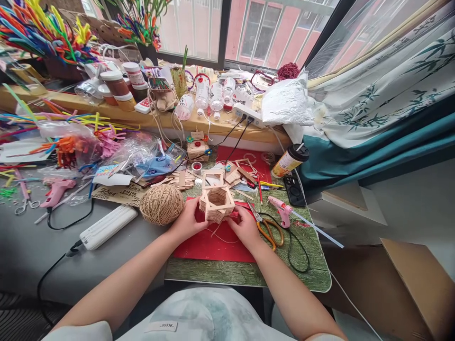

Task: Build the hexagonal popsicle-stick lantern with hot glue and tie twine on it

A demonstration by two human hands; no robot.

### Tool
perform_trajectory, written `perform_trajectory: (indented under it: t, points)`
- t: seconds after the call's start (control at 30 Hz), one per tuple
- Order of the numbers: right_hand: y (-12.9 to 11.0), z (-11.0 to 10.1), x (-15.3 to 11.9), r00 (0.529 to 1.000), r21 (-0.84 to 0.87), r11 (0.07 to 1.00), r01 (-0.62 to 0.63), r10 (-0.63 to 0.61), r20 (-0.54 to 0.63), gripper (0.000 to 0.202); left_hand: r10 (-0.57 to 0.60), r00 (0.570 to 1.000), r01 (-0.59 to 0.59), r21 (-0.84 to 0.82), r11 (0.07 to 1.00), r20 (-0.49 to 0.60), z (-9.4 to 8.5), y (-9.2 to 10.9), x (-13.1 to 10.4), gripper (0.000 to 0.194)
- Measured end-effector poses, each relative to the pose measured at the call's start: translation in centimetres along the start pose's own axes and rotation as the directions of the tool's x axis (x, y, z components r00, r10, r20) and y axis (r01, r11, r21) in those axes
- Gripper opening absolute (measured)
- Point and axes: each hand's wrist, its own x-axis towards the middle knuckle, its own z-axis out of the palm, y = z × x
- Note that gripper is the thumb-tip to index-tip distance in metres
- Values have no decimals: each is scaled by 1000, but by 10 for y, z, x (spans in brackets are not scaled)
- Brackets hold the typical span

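A six-sided box of stacked wooden craft sticks (215,216) sits before me over a red sheet (216,248). My left hand (189,220) grips its left side, thumb toward the front. On its right side, my right hand (245,228) has its fingers bent against the lower wall; some fingertips are hidden. A thin loose string (227,240) trails below the box. Beside my left hand rests a ball of jute twine (161,204). Scissors with orange handles (272,232) lie right of my right hand.
A pink glue gun (282,210) and a lidded cup (289,161) stand at the table's right. Loose craft sticks (181,180) and a small decorated stick box (198,150) lie behind. At left are a white power bank (108,227) and another pink glue gun (58,191).
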Motion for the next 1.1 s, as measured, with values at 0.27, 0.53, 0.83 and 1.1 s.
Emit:
perform_trajectory:
  t: [0.27,0.53,0.83,1.1]
  points:
    - [-45,-19,-18,996,3,998,61,-61,-60,38,-141,969,188,-238,953,204,-21,41,-8,65]
    - [-55,-20,-30,992,-1,1000,21,-21,-127,31,-222,845,453,-430,781,487,-24,49,-17,61]
    - [-59,-14,-25,990,-6,1000,13,-14,-139,32,-275,883,396,-290,871,380,-29,45,-21,55]
    - [-63,-10,-19,994,-8,1000,-19,18,-104,30,-309,935,344,-229,911,175,-29,39,-24,47]
